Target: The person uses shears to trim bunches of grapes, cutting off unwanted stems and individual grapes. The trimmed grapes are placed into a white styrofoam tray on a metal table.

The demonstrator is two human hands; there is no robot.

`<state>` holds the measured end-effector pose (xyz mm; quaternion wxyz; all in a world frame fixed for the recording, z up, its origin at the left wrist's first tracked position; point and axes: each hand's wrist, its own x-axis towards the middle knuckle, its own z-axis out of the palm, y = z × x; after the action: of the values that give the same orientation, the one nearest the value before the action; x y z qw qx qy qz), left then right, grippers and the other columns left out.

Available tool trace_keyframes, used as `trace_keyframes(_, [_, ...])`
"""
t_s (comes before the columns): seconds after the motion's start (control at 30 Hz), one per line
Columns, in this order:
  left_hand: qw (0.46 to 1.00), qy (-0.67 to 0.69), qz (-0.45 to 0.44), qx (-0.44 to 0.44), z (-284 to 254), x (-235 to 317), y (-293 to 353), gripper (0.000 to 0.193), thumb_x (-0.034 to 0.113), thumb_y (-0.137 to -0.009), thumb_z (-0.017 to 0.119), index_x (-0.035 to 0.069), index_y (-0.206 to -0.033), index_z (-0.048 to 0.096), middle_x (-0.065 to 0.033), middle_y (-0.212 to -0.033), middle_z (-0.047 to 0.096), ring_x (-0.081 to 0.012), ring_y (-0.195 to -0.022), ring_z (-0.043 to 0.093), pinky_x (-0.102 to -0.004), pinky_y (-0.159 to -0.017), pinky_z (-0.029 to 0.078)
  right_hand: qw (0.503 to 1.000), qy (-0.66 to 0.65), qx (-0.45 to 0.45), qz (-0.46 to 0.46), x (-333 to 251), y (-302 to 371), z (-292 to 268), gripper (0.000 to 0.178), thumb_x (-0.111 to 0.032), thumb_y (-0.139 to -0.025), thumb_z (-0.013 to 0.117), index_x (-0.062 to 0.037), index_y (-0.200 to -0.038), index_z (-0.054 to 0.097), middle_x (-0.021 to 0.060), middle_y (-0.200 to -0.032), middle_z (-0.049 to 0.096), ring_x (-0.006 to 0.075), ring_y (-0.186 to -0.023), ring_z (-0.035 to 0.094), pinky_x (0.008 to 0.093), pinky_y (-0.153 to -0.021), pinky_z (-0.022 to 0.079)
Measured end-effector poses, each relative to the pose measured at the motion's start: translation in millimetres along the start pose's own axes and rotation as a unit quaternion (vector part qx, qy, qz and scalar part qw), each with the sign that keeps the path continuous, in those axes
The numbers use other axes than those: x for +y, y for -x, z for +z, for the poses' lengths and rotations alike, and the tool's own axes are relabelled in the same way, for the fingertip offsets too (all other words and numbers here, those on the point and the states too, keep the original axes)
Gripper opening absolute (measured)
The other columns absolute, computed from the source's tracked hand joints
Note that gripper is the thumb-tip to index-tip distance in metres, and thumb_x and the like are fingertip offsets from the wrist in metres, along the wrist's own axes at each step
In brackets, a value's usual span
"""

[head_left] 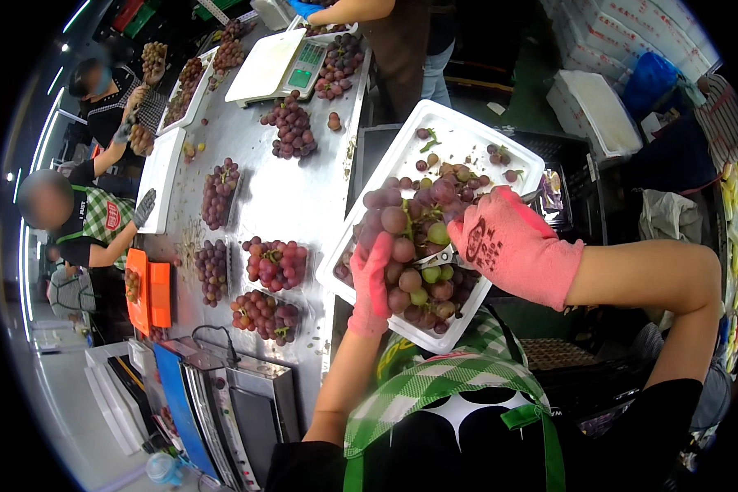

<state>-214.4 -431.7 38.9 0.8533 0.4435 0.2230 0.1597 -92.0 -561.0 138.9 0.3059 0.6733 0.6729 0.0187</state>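
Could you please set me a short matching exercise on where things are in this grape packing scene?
Things:
1. left hand
2. right hand
3. scale
4. orange boxes

Places:
A. far end of the steel table
B. left edge of the table
C. under a grape bunch, holding it over the white tray
D. at the bunch with scissors

Pairs: 1-C, 2-D, 3-A, 4-B

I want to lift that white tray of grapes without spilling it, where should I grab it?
Likely by the bare far rim of the white tray, coming from above its top corner: that end holds only a few loose grapes. The near end is heaped and taken up by the left hand and right hand.
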Motion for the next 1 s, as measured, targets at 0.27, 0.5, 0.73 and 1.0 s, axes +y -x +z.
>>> trace_keyframes(0.27, [0.999, 0.020, 0.025, -0.028, 4.7, 1.8, -3.4, 0.058, 0.023, -0.090, 0.050, 0.005, -0.138, 0.023, -0.0109, -0.133, 0.040, -0.0210, -0.121, 0.042, -0.0337, -0.098, 0.039, 0.999, -0.027, 0.023, -0.030, 10.3, -5.8, 12.6, 0.021, -0.018, -0.076, 0.059, -0.0130, -0.095, 0.066, 0.0007, -0.092, 0.063, 0.0207, -0.086, 0.061, 0.0368, -0.061, 0.045])
trace_keyframes(0.5, [0.998, 0.031, 0.023, -0.057, 1.6, 5.1, -11.4, 0.054, 0.025, -0.089, 0.051, 0.002, -0.134, 0.030, -0.0124, -0.133, 0.040, -0.0224, -0.120, 0.043, -0.0356, -0.100, 0.037, 0.995, -0.014, -0.039, -0.086, 21.4, -8.5, 5.0, 0.036, -0.011, -0.081, 0.049, 0.0035, -0.114, 0.044, 0.0113, -0.088, 0.059, 0.0239, -0.077, 0.058, 0.0376, -0.061, 0.044])
trace_keyframes(0.73, [0.998, 0.022, 0.048, -0.036, -5.2, -3.0, -19.6, 0.049, 0.030, -0.091, 0.045, 0.001, -0.129, 0.035, -0.0124, -0.127, 0.046, -0.0227, -0.115, 0.047, -0.0354, -0.096, 0.040, 0.983, -0.169, -0.057, 0.044, 21.4, -6.2, -1.7, 0.035, -0.018, -0.079, 0.050, 0.0015, -0.108, 0.046, 0.0096, -0.086, 0.060, 0.0225, -0.070, 0.060, 0.0361, -0.058, 0.041])
trace_keyframes(1.0, [0.996, 0.083, 0.041, 0.011, -7.1, -3.0, -18.2, 0.047, 0.031, -0.093, 0.043, 0.003, -0.129, 0.035, -0.0110, -0.122, 0.048, -0.0224, -0.105, 0.053, -0.0351, -0.085, 0.048, 0.972, -0.220, -0.009, 0.082, 9.5, 16.6, 22.8, 0.036, -0.026, -0.073, 0.058, -0.0025, -0.099, 0.048, 0.0084, -0.087, 0.058, 0.0234, -0.081, 0.058, 0.0378, -0.071, 0.041])
